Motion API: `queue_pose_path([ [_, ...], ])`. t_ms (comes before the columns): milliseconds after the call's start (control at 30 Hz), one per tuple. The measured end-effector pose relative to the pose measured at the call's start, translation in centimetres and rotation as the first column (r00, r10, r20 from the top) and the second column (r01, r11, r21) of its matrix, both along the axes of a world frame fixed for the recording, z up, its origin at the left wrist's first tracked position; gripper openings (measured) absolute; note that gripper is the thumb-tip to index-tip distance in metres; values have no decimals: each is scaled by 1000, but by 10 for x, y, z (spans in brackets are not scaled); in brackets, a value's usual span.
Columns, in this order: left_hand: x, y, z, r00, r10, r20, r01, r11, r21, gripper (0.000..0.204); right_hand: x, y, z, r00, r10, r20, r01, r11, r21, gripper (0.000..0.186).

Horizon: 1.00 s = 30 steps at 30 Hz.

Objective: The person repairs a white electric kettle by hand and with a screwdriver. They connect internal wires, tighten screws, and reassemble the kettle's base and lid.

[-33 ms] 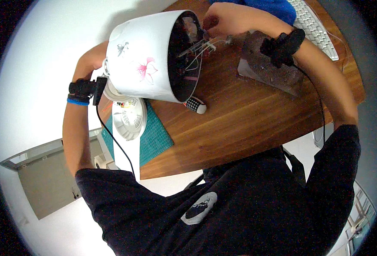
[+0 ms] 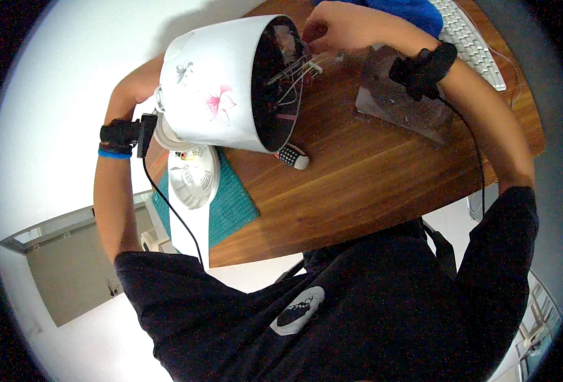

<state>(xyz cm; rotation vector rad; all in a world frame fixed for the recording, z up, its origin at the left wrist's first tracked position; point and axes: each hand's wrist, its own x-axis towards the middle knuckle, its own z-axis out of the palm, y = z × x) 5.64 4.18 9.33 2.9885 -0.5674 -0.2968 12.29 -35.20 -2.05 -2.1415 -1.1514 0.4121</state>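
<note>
White flowered housing (image 2: 213, 83) on its side, your left hand (image 2: 142, 81) partly behind it, your right hand (image 2: 334, 28) beside wires (image 2: 304, 67) at its open end, each grip's state I cannot tell.

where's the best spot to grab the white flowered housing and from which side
Probably the smooth outer wall of the white flowered housing, with a curved palm, coming from the left. Its open end faces right, where loose wires spill out by the right hand; the left hand is at the opposite end.
</note>
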Motion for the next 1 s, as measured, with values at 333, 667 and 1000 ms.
queue_pose_path([
  [333,-49,-124,33,968,124,218,-77,974,-213,41,25,10,-47,996,-69,64,54,976,210,23],
  [667,-87,-156,-8,876,-49,480,4,996,94,52,29,33,-88,977,-210,30,189,929,318,25],
  [1000,-86,-149,-20,788,-131,602,85,991,105,43,-7,31,-28,931,-364,-39,364,908,206,33],
])
